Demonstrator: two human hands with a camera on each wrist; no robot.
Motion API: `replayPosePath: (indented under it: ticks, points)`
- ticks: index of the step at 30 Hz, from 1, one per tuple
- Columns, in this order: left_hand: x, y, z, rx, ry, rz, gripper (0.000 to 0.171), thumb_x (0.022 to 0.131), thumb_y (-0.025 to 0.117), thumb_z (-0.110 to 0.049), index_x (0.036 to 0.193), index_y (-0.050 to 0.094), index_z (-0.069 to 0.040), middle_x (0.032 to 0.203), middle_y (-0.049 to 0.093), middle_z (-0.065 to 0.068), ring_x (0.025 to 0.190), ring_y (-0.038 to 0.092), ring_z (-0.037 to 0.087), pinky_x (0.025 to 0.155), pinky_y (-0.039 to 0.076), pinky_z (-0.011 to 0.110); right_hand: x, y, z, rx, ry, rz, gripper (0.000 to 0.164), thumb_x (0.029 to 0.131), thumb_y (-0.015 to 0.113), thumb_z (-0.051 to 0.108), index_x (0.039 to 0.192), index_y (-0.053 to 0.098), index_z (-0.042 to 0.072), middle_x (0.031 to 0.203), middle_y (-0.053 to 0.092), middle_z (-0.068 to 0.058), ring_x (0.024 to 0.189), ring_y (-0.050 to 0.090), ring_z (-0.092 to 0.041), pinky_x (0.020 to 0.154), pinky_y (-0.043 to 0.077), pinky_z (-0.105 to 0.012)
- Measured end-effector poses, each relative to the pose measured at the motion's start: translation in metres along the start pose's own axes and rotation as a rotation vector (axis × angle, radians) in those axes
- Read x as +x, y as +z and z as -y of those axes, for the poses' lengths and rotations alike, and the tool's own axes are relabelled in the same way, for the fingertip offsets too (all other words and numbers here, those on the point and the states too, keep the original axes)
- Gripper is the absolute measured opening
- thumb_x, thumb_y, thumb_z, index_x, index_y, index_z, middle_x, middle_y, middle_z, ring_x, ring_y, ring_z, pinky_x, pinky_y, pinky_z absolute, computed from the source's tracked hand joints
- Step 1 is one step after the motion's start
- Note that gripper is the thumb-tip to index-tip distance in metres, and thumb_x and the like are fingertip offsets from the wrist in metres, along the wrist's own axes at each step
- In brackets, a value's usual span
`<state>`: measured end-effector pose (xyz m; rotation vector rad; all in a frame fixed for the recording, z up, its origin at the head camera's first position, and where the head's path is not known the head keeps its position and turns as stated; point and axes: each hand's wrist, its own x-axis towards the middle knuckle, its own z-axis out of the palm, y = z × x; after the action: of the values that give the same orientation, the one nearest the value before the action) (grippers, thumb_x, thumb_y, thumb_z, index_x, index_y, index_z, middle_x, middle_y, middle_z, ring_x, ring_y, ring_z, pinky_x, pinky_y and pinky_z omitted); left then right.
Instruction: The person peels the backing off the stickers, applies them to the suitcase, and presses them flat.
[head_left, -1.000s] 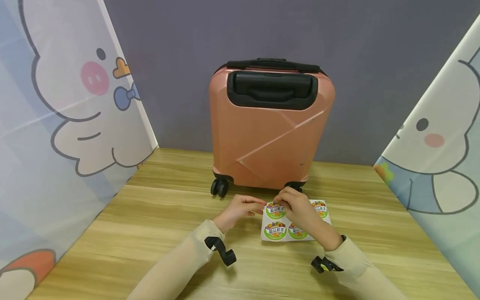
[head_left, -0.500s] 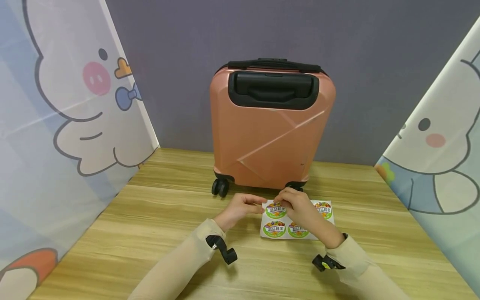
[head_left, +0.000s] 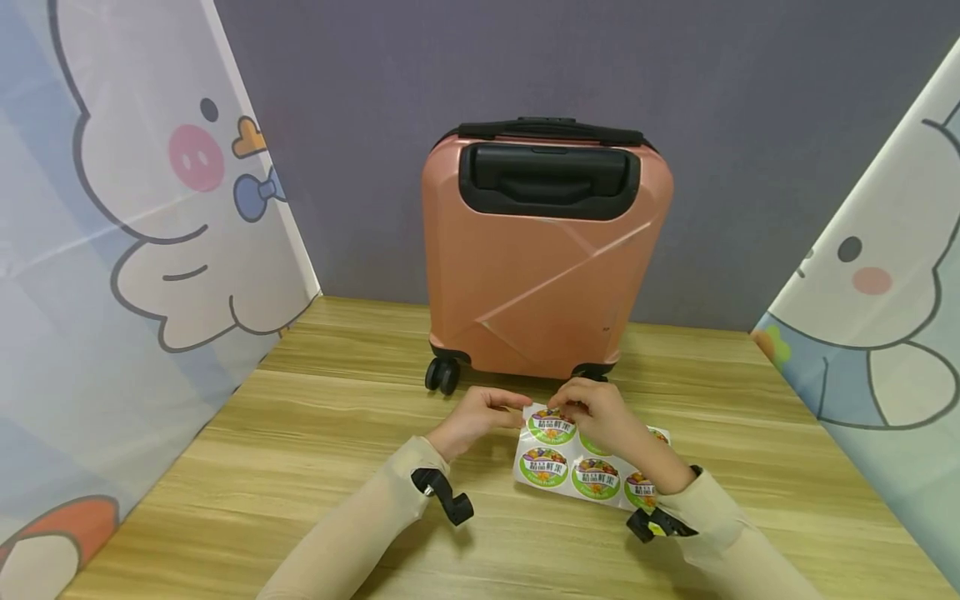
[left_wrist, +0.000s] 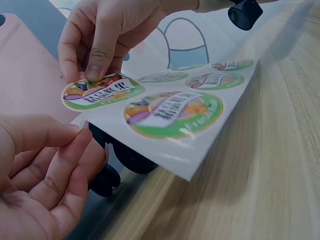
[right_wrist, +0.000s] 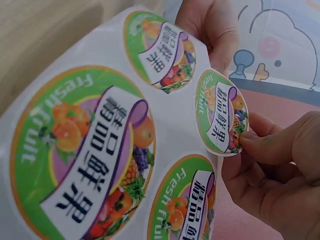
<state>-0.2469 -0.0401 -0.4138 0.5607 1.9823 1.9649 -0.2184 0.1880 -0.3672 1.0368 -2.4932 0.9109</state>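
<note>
I find the sheet tilted above the table, before the suitcase. Left hand pinches its corner; right hand pinches one sticker by its rim. I judge both light, flexible, easily creased; edges suit holding. Right hand hides upper-row stickers from the head view.

Head view's bright and pretty even, soft shadows on the yellowish wood-grain table. Wrist cams look dimmer, kinda hazy, slight glare on the glossy white sticker sheet.
</note>
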Motion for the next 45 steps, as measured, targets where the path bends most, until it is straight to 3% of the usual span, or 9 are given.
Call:
replayPosePath:
  ticks: [11, 17, 25, 36, 45]
  points:
    - [0.002, -0.002, 0.007, 0.015, 0.019, -0.056, 0.037, 0.081, 0.072, 0.007, 0.118, 0.068, 0.009, 0.117, 0.070, 0.015, 0.084, 0.064, 0.010, 0.076, 0.054, 0.025, -0.001, -0.003, -0.005, 0.019, -0.006, -0.071, 0.029, 0.080, 0.068, -0.021, 0.086, 0.075, 0.006, 0.087, 0.069, -0.002, 0.068, 0.059, -0.009, 0.055, 0.049, -0.023]
    - [0.004, -0.007, 0.008, -0.017, 0.032, -0.092, 0.038, 0.082, 0.071, 0.006, 0.119, 0.067, 0.011, 0.120, 0.068, 0.019, 0.088, 0.065, 0.010, 0.080, 0.053, 0.024, 0.003, -0.007, -0.001, 0.078, 0.039, -0.127, 0.026, 0.081, 0.069, -0.018, 0.087, 0.076, 0.006, 0.089, 0.070, -0.004, 0.071, 0.064, -0.012, 0.058, 0.053, -0.024]
    - [0.008, -0.007, 0.014, 0.010, -0.008, -0.121, 0.038, 0.081, 0.073, 0.004, 0.118, 0.068, 0.009, 0.119, 0.069, 0.017, 0.095, 0.065, 0.013, 0.082, 0.051, 0.024, 0.006, -0.007, 0.007, 0.086, 0.124, -0.106, 0.025, 0.085, 0.066, -0.017, 0.089, 0.076, 0.005, 0.091, 0.070, -0.004, 0.068, 0.060, -0.011, 0.054, 0.048, -0.024]
    - [0.008, -0.011, 0.019, 0.070, 0.000, -0.128, 0.035, 0.082, 0.074, 0.002, 0.116, 0.069, 0.009, 0.117, 0.069, 0.018, 0.091, 0.065, 0.010, 0.080, 0.052, 0.022, 0.005, -0.006, 0.002, 0.107, 0.168, -0.075, 0.023, 0.086, 0.067, -0.014, 0.093, 0.077, 0.005, 0.087, 0.069, -0.001, 0.067, 0.058, -0.009, 0.055, 0.048, -0.024]
    - [0.007, -0.016, 0.027, 0.067, -0.015, -0.116, 0.034, 0.086, 0.071, 0.003, 0.118, 0.065, 0.014, 0.115, 0.068, 0.025, 0.090, 0.067, 0.014, 0.082, 0.057, 0.034, 0.002, -0.007, -0.006, 0.240, 0.224, -0.033, 0.019, 0.088, 0.065, -0.013, 0.099, 0.075, -0.001, 0.087, 0.069, -0.006, 0.071, 0.065, -0.014, 0.056, 0.051, -0.024]
